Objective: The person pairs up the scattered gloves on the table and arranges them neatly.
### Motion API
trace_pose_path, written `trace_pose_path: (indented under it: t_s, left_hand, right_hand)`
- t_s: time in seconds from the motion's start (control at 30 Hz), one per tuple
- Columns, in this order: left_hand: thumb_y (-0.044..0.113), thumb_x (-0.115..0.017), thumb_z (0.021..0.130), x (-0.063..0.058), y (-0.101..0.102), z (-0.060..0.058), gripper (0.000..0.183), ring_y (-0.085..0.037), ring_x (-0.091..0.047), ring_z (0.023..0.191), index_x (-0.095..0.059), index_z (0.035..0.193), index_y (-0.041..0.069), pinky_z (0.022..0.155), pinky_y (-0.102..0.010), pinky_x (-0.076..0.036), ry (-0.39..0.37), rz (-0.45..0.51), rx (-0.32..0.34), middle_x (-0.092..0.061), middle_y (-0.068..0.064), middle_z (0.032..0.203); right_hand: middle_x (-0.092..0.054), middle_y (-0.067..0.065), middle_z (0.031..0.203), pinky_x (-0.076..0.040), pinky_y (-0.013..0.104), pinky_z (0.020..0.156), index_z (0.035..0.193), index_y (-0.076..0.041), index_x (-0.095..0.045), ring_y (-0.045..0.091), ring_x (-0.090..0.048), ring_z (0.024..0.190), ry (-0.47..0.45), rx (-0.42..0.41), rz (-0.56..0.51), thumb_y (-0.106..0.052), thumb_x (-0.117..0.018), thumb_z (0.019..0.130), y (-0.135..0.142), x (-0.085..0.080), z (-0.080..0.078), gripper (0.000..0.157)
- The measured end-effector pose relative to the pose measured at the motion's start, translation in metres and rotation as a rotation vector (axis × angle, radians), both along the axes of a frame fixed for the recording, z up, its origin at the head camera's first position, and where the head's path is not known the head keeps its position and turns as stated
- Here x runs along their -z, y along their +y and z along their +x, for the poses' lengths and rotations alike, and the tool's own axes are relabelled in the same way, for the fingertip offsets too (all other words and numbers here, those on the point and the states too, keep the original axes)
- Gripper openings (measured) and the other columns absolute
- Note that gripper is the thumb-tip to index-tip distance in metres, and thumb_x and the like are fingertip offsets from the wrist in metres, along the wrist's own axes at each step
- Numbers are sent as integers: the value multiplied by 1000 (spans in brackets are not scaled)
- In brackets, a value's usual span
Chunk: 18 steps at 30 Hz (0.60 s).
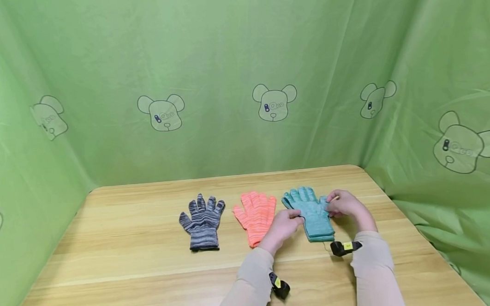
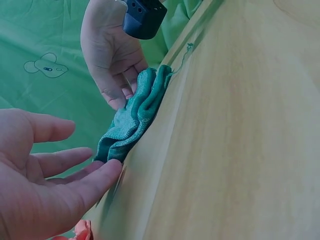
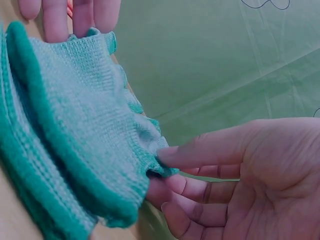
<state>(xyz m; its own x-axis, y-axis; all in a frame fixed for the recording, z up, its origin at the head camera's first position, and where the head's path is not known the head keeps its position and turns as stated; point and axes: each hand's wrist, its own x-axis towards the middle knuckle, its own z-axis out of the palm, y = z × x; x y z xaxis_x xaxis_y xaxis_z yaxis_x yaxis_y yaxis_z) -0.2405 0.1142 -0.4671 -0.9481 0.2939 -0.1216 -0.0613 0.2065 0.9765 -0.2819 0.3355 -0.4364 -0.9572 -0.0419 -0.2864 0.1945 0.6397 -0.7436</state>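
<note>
On the right part of the table lies a teal knit glove pair (image 1: pixel 317 223), stacked with fingers pointing away and cuffs toward the person. My right hand (image 1: pixel 346 205) pinches the thumb of the upper teal glove between thumb and fingertips, as the right wrist view shows. At the opposite edge, my left hand (image 1: pixel 285 226) touches the gloves with its fingertips, its fingers fairly straight and spread. An orange knit glove (image 1: pixel 256 215) lies flat to the left, its cuff partly behind the left hand. Farther left is a grey-and-black striped knit glove (image 1: pixel 204 227), also flat.
The wooden table (image 1: pixel 130 256) has rounded far corners. Green curtains (image 1: pixel 214 48) printed with bear heads surround it. Black wrist cameras (image 1: pixel 280 287) sit on both sleeves. A loose teal thread (image 2: pixel 183 61) trails from a teal cuff.
</note>
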Motion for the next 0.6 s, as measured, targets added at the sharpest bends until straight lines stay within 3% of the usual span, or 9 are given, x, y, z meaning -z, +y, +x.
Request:
trace_pose_path:
  t_s: [0.17,0.4,0.6]
  left_hand:
    - [14,-61,94,-1,0,0,36,-26,-67,97,-62,128,4,76,-30,-55,-8,36,-29,-65,-11,125]
    - [7,-59,93,-4,0,2,34,-32,-68,92,-60,125,-2,80,-37,-59,-70,121,3,-68,-15,110]
    - [6,-59,91,-1,2,1,33,-24,-67,87,-62,123,-1,79,-36,-59,-79,130,17,-69,-15,106]
  right_hand:
    - [-61,12,84,-56,33,68,115,10,-44,20,-66,73,-2,-2,-21,-4,-63,88,5,-2,0,36]
    - [-65,9,78,-55,29,64,99,2,-45,16,-66,67,-85,2,-75,-8,-62,92,11,-3,3,21]
    - [-65,8,77,-55,26,61,96,0,-45,14,-65,65,-156,-31,-132,-8,-61,91,7,0,3,19]
